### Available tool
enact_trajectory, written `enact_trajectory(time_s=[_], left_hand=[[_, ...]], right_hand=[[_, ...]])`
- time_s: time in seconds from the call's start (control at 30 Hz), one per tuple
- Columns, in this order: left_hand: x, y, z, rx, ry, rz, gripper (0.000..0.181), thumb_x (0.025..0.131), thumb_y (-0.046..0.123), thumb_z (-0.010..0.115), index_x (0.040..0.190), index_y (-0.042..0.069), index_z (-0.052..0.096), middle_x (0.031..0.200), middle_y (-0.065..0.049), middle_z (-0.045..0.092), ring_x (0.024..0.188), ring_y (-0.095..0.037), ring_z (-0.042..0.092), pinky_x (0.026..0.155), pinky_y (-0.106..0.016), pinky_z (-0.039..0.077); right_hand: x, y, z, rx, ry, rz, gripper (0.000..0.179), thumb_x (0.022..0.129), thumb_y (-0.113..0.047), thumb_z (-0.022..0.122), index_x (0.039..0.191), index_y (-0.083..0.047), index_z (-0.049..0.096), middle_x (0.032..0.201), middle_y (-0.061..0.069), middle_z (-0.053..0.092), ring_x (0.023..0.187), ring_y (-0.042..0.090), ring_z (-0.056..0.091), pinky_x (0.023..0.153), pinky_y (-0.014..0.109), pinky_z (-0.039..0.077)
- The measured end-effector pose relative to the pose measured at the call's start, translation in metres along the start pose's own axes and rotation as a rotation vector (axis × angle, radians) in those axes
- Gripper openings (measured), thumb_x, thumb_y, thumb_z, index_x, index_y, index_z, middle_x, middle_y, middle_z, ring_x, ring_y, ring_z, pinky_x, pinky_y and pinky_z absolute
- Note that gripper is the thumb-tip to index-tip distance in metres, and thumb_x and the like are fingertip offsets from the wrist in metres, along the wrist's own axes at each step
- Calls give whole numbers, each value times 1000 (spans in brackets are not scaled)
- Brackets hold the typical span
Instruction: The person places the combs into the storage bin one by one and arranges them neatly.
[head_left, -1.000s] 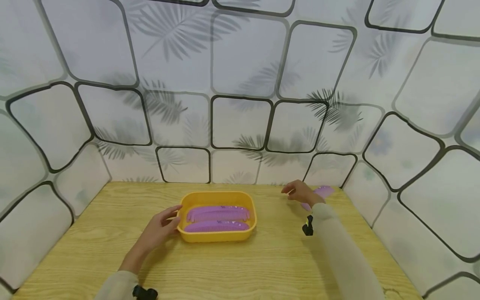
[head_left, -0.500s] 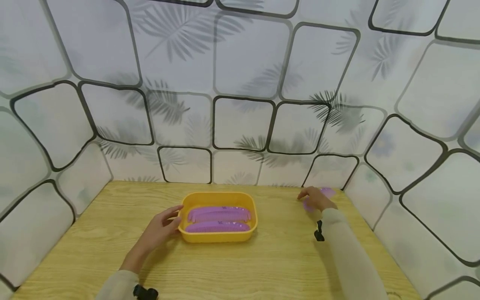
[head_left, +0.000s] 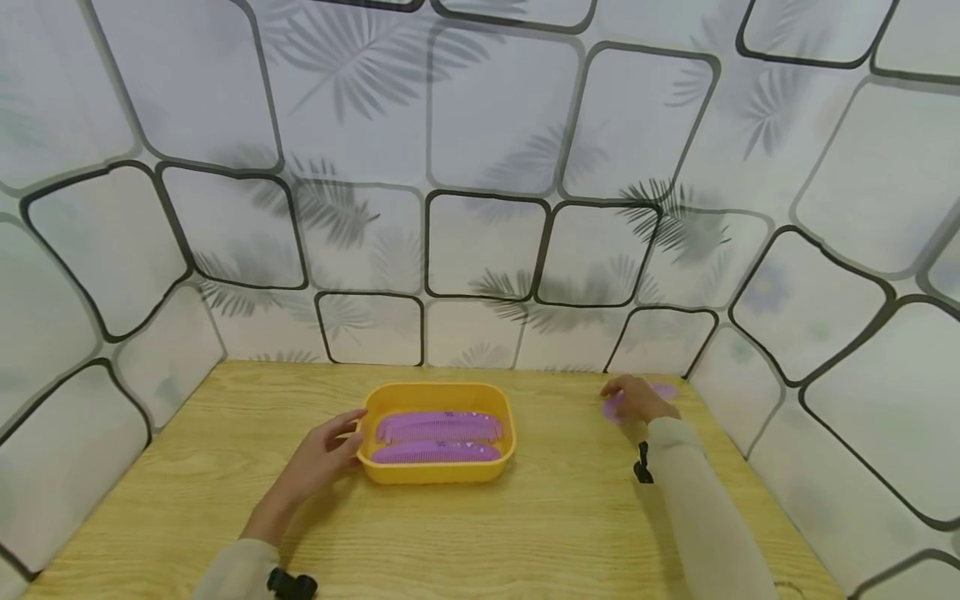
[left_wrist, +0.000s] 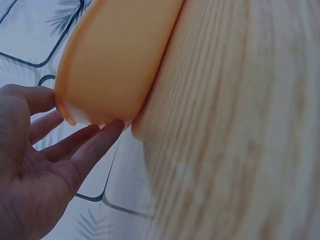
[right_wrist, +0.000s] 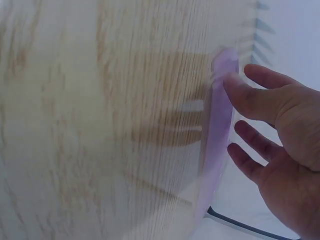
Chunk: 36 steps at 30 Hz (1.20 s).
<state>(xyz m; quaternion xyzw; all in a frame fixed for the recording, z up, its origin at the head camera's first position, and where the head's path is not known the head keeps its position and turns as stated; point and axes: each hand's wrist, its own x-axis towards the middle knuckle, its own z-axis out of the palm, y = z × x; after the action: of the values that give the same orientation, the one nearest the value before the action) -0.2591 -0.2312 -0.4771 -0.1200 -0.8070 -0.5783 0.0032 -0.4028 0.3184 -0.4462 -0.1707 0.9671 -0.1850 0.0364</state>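
A yellow plastic basket (head_left: 437, 473) stands on the table, with two purple combs lying lengthwise in it, a back comb (head_left: 438, 427) and a front comb (head_left: 435, 452). At its left end is my left hand (head_left: 321, 454); in the left wrist view its loosely extended fingertips (left_wrist: 116, 125) touch the basket's end wall, the thumb near the rim. My right hand (head_left: 637, 400) is low over another purple comb (head_left: 664, 390) at the far right, partly hiding it. This comb lies flat in the right wrist view, the thumb (right_wrist: 237, 92) overlapping its edge and the other fingers spread.
The wood-grain table (head_left: 480, 542) meets a patterned backdrop (head_left: 480, 250) along its back and sides. The backdrop's back edge runs close behind the right-hand comb. A dark wrist camera (head_left: 291, 585) shows on the left wrist.
My right hand has moved right and slightly down onto the right-hand comb. That comb has turned a little under the hand. My left hand stays at the basket.
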Motion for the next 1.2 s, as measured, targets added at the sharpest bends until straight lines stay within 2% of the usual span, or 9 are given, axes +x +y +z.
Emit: enact_trajectory(time_s=[0.13, 0.23, 0.33, 0.4, 0.57, 0.67, 0.83, 0.97, 1.2], left_hand=[[-1, 2, 0, -2, 2, 3, 51, 107, 12, 56, 153, -6, 43, 149, -41, 44, 126, -52, 60, 86, -38, 65], [-1, 2, 0, -2, 0, 0, 51, 107, 11, 56, 153, -6, 42, 149, -41, 43, 126, -52, 60, 86, -38, 65], [-1, 3, 1, 1, 3, -10, 51, 107, 12, 56, 153, -6, 43, 150, -40, 43, 127, -51, 59, 87, -38, 65], [-1, 3, 2, 6, 5, -18, 51, 107, 12, 56, 153, -5, 43, 150, -40, 43, 127, -51, 59, 87, -37, 65], [-2, 4, 1, 6, 11, -15, 51, 107, 12, 56, 153, -5, 43, 149, -40, 44, 126, -50, 60, 86, -36, 65], [-2, 4, 1, -1, 10, -2, 50, 107, 11, 55, 152, -7, 43, 148, -41, 45, 125, -50, 61, 86, -36, 66], [-2, 3, 1, 10, 11, -2, 50, 107, 12, 56, 152, -6, 44, 148, -41, 45, 126, -51, 60, 86, -36, 65], [-2, 3, 2, 18, 18, -13, 51, 107, 14, 56, 153, -5, 43, 150, -39, 44, 128, -51, 58, 88, -36, 65], [-2, 3, 1, 14, 13, -15, 51, 107, 14, 56, 153, -4, 43, 150, -39, 44, 129, -51, 59, 88, -37, 65]], right_hand=[[-3, 1, 0, 65, -17, 37, 29, 91, -5, 75, 117, 8, 70, 111, 29, 69, 107, 45, 64, 96, 59, 55], [-8, 5, 0, 130, -29, 49, 29, 95, -10, 72, 118, 8, 69, 111, 29, 68, 104, 43, 64, 93, 58, 55], [-12, 13, -3, 145, -13, 21, 26, 95, -5, 69, 117, 8, 69, 112, 30, 69, 104, 43, 65, 92, 58, 56], [-15, 17, -6, 118, -11, 1, 26, 91, 3, 67, 116, 9, 69, 113, 31, 69, 105, 45, 64, 92, 59, 56], [-25, 20, -15, 41, -58, 38, 38, 80, 13, 66, 117, 7, 70, 120, 35, 66, 113, 50, 61, 97, 61, 53], [-28, 22, -17, 14, -69, 68, 38, 79, 11, 69, 117, 3, 70, 120, 33, 65, 113, 50, 60, 96, 60, 53], [-31, 25, -14, -31, -52, 84, 32, 82, 6, 74, 113, -3, 70, 112, 25, 67, 104, 41, 62, 90, 56, 53], [-33, 26, -15, 23, -43, 55, 29, 83, 6, 74, 111, 0, 69, 106, 25, 67, 98, 38, 62, 84, 52, 54], [-31, 30, -15, 169, -2, -21, 22, 85, 12, 65, 106, 7, 70, 97, 25, 68, 88, 29, 62, 73, 34, 50]])
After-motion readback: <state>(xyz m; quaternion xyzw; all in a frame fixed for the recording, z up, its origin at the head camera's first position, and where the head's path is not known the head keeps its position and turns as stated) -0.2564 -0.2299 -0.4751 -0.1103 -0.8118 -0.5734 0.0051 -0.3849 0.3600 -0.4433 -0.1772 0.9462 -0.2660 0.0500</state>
